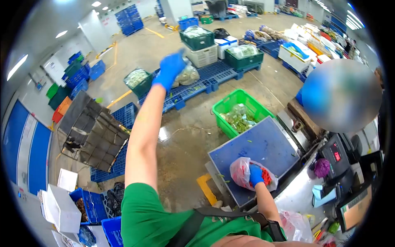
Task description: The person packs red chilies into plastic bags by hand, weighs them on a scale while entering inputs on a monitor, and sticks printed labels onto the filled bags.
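Observation:
My left hand [170, 70], in a blue glove, is stretched far forward in front of the blue pallet, its fingers blurred by motion. My right hand [256, 175], also in a blue glove, reaches into the mouth of a clear plastic bag [240, 172] on the blue scale platform [263, 144]. Red peppers [266, 178] show in the bag beside the glove. The right fingertips are hidden among the bag and peppers. Behind the platform is a green crate [251, 99] with leafy greens [240, 119] inside.
Blue pallets [214, 74] carry vegetable crates and a white crate [202, 55]. At the right are a scale display [335, 152], a purple cabbage [321, 168] and a monitor [357, 208]. A wrapped cart [98, 133] stands left. Someone is partly visible at the right edge.

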`<state>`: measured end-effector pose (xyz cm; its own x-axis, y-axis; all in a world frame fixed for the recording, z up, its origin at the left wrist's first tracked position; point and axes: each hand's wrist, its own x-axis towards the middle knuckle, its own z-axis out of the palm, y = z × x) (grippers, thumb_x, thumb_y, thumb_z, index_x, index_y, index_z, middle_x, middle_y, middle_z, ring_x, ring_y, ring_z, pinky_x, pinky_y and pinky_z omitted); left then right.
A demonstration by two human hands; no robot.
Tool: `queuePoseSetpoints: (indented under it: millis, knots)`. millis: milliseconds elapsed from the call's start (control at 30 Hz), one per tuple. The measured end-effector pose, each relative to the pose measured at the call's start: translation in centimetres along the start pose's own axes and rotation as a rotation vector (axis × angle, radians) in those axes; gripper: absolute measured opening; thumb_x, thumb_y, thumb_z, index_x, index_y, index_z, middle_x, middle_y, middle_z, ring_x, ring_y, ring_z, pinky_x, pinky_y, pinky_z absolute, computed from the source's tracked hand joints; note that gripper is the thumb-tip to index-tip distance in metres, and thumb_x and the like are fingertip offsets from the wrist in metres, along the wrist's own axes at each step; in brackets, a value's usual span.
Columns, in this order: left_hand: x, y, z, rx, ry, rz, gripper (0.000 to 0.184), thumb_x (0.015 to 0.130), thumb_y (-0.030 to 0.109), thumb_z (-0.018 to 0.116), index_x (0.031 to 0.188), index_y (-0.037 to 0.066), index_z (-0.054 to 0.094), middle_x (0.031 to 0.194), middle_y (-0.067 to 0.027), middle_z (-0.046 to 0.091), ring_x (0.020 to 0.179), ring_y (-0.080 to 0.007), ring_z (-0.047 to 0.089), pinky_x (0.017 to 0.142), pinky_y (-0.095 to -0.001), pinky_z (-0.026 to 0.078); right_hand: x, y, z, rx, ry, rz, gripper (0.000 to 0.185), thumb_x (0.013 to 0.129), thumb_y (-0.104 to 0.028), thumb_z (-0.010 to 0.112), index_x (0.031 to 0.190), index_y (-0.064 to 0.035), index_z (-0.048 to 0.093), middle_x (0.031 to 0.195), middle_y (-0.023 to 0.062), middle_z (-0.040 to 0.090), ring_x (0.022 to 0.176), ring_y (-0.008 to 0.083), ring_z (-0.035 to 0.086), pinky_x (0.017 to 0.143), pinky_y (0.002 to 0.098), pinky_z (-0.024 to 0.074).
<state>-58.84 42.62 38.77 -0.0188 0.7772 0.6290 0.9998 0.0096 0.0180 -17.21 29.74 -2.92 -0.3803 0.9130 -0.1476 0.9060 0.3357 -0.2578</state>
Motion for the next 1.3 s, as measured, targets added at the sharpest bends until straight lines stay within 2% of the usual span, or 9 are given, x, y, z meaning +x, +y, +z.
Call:
queuePoseSetpoints:
  millis: [67,133,300,433,467,567,1067,1233,1300]
  knots:
    - [-7.2,8.5,-0.6,-0.22,-0.182,0.15,0.02,0.075,0.024,0.058,0.083,0.006,0.061,0.08,-0.016,0.061,0.076,-0.0318,0.06,0.064,-0.0392,0.047,0.3,1.7,0.7,-0.062,0.058,0.006,0.013,0.074,-0.015,0.056,0.079,-0.0061,0.064,0.078,0.0172,0.063,0.07,0.0339,0.063,0.062,0.0422,0.0509]
    - [-16.5,15.1,2.6,-0.876,-0.446,0.515,0.022,0.079,0.012,0.055,0.1,0.007,0.06,0.089,-0.0183,0.061,0.078,-0.0306,0.06,0.07,-0.0382,0.048,0.3,1.6,0.6,-0.116,0.07,0.067,0.011,0.073,-0.013,0.056,0.076,-0.0072,0.065,0.078,0.0154,0.064,0.07,0.0318,0.063,0.063,0.0408,0.0509]
    - [-32.6,25.3,14.0,-0.469,-1.095,0.62,0.036,0.087,0.026,0.047,0.115,0.004,0.05,0.095,-0.0188,0.06,0.083,-0.0266,0.059,0.077,-0.0367,0.045,-0.6,0.7,-3.1,0.222,0.02,0.038,0.023,0.078,-0.024,0.055,0.094,-0.0109,0.064,0.091,0.0144,0.063,0.082,0.0288,0.062,0.072,0.0372,0.0476]
    - [-35.4,21.7,18.7,-0.884,-0.939,0.263,0.023,0.081,0.022,0.045,0.085,0.007,0.061,0.082,-0.0198,0.061,0.071,-0.0339,0.058,0.062,-0.0419,0.046,-1.0,9.0,4.7,0.21,0.082,-0.041,0.034,0.078,-0.034,0.053,0.103,-0.0129,0.062,0.101,0.013,0.062,0.091,0.0286,0.06,0.081,0.0391,0.0442]
    - [-36.6,21.3,19.9,-0.815,-0.843,0.496,0.019,0.081,0.02,0.046,0.085,0.008,0.061,0.077,-0.02,0.059,0.067,-0.0344,0.058,0.061,-0.0439,0.045,-1.9,9.6,4.4,0.327,0.037,0.0,0.034,0.074,-0.031,0.056,0.102,-0.0122,0.061,0.099,0.014,0.062,0.09,0.03,0.059,0.078,0.039,0.0452]
    - [-34.5,22.9,16.2,-0.568,-0.692,0.628,0.016,0.072,0.009,0.053,0.088,0.008,0.059,0.091,-0.013,0.055,0.078,-0.0306,0.056,0.063,-0.0421,0.046,-4.0,10.4,3.3,0.805,-0.021,0.149,0.039,0.061,-0.021,0.066,0.097,-0.0101,0.06,0.091,0.0169,0.062,0.084,0.0341,0.059,0.072,0.0384,0.0479]
    - [-33.8,26.0,9.4,-0.792,-0.77,0.182,0.061,0.071,0.005,0.062,0.127,0.008,0.039,0.131,-0.016,0.037,0.104,-0.0343,0.05,0.083,-0.0392,0.043,-8.4,5.1,-7.5,0.931,0.129,0.387,0.038,0.062,-0.012,0.069,0.098,-0.0039,0.059,0.083,0.0078,0.064,0.075,0.0159,0.058,0.072,0.03,0.0455]
    - [-35.8,25.2,4.3,-0.996,-0.616,-0.025,0.056,0.073,0.001,0.062,0.125,0.006,0.042,0.126,-0.0111,0.041,0.093,-0.0219,0.052,0.079,-0.0307,0.044,-11.8,1.0,-18.0,1.959,0.281,0.05,0.037,0.064,-0.003,0.065,0.1,-0.0031,0.058,0.083,0.0054,0.063,0.073,0.0139,0.057,0.068,0.0286,0.0466]
    - [-37.4,25.7,2.3,-1.006,-0.673,-0.108,0.046,0.073,-0.001,0.06,0.118,0.005,0.049,0.116,-0.0086,0.048,0.085,-0.0158,0.052,0.076,-0.0262,0.044,-13.5,0.8,-19.9,1.8,0.399,-0.017,0.037,0.065,0.002,0.062,0.101,-0.0029,0.057,0.086,0.0057,0.062,0.073,0.0133,0.057,0.067,0.0287,0.0475]
